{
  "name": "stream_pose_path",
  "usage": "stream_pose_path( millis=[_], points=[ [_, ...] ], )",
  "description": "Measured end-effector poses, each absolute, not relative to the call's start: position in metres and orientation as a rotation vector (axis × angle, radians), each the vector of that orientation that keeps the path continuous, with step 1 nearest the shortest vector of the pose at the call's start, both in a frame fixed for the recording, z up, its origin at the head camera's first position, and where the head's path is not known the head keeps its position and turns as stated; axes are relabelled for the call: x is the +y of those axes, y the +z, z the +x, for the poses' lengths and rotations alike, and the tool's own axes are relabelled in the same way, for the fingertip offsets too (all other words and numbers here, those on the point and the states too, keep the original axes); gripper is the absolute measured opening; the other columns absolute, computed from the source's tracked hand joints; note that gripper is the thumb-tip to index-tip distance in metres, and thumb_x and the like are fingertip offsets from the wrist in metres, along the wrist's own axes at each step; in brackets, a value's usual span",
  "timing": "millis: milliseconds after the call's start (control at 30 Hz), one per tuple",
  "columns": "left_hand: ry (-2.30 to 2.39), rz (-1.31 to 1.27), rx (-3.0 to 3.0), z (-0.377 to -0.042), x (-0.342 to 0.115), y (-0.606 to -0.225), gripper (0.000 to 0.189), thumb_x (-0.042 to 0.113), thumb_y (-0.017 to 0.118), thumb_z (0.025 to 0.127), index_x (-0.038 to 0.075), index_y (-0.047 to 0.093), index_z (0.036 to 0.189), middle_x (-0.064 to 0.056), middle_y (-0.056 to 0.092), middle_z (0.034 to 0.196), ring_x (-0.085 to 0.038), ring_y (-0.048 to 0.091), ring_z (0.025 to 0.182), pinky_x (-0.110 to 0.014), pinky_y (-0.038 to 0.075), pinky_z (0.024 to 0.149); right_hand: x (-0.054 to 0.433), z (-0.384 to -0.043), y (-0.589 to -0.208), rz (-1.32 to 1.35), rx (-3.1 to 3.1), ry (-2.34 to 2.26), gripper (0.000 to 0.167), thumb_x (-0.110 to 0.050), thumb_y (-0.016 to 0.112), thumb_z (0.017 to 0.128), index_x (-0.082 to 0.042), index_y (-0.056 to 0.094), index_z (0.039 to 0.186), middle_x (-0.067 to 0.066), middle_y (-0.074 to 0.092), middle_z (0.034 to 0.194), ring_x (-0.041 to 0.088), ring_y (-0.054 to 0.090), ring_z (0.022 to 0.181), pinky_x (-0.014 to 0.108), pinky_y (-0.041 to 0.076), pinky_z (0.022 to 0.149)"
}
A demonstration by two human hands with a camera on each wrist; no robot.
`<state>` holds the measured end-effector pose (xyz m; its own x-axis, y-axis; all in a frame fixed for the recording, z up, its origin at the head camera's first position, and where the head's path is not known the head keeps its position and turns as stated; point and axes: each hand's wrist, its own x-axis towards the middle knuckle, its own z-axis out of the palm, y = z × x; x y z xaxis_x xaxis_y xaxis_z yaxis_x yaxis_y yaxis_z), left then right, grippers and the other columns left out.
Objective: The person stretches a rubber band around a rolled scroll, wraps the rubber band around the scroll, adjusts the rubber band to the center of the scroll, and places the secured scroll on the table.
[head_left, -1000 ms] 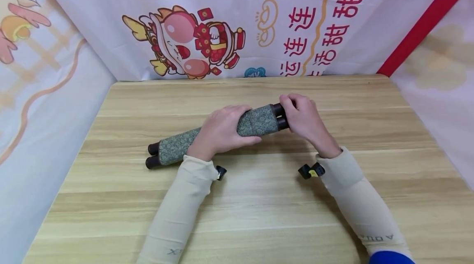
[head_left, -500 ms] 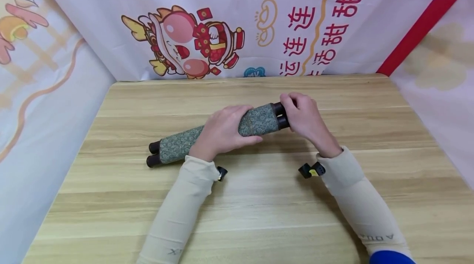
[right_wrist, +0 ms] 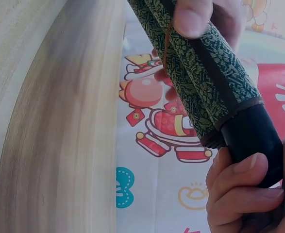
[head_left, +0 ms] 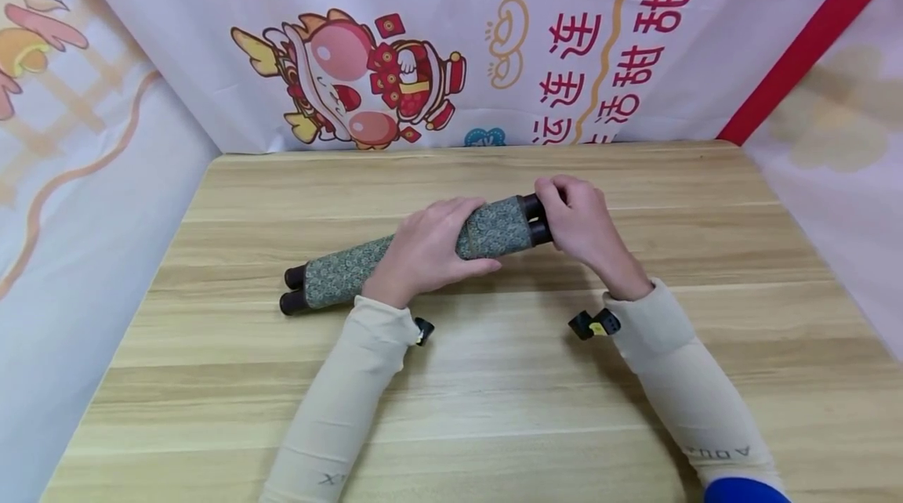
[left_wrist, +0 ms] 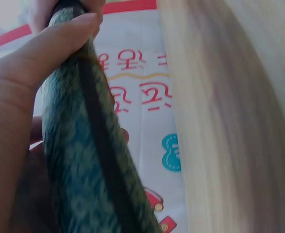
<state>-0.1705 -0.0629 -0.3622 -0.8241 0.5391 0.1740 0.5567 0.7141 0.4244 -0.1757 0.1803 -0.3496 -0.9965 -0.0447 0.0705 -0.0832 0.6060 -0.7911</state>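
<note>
A rolled scroll (head_left: 346, 272) in green patterned brocade slants up to the right over the table in the head view. Dark rods (head_left: 294, 302) stick out in pairs at both ends. My left hand (head_left: 429, 248) grips its middle from above, thumb along the near side. At the right end, my right hand (head_left: 580, 222) holds the rods, its fingers (right_wrist: 244, 194) curled round a dark rod (right_wrist: 253, 133) in the right wrist view. A thin brown cord (right_wrist: 167, 46) crosses the brocade beside the left thumb (right_wrist: 191, 22). The left palm hides part of the scroll.
The wood-grain table (head_left: 451, 409) reaches back to a white printed cloth (head_left: 508, 41) with a cartoon figure and red characters. More printed cloth (head_left: 92, 213) stands along the left side. Each wrist wears a small black camera (head_left: 592, 324).
The scroll's left end has risen slightly and moved a little right, with the left hand shifting slightly right too. The right hand stays almost in place, both hands keeping their hold.
</note>
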Motion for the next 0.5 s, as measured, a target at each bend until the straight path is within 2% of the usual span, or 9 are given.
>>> stream_pose_path(
  millis=[200,500],
  points=[
    [-0.685,-0.85,-2.956,-0.172,-0.074,-0.358,0.085,0.057,0.088,0.078,0.016,0.058,0.147,-0.004,0.069,0.14,-0.023,0.067,0.122,-0.049,0.055,0.104,0.183,-0.178,-0.349,0.105,-2.778,1.4,0.048,-0.042,0.039,0.11,-0.006,0.069,0.103,0.017,0.061,0.085,0.023,0.059,0.055,0.034,0.054,0.046],
    [-0.732,-0.896,-2.883,-0.171,-0.063,-0.362,0.09,0.065,0.081,0.083,0.015,0.053,0.152,-0.005,0.063,0.149,-0.025,0.063,0.132,-0.05,0.055,0.107,0.181,-0.175,-0.346,0.112,-2.782,1.39,0.05,-0.045,0.038,0.11,-0.006,0.069,0.106,0.017,0.062,0.085,0.024,0.06,0.055,0.035,0.055,0.047]
  ],
)
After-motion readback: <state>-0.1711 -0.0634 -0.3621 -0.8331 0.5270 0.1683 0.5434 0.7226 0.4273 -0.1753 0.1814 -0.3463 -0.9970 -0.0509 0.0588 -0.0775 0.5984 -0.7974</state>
